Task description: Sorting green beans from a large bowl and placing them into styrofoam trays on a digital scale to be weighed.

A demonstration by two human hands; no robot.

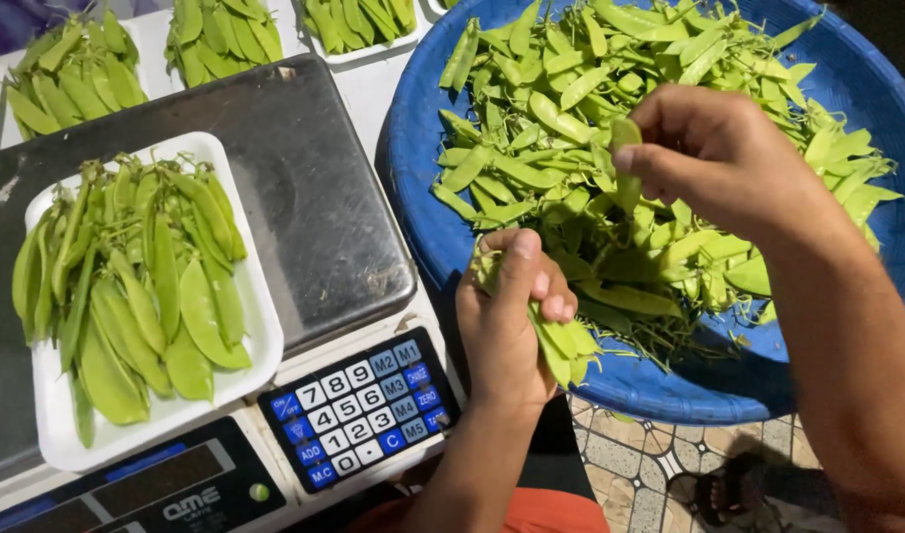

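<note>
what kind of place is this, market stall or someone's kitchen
Most likely a produce packing or market spot. A digital weighing scale carries a white tray of pea pods, more filled trays wait behind, and the hands sort pods from a big blue basin.

Both forearms are bare, with no sleeves, and the left hand point(509, 321) and right hand point(714, 158) wear no gloves or rings. Orange-red clothing point(531, 513) shows below. A dark sandal point(729, 489) covers one foot.
</note>
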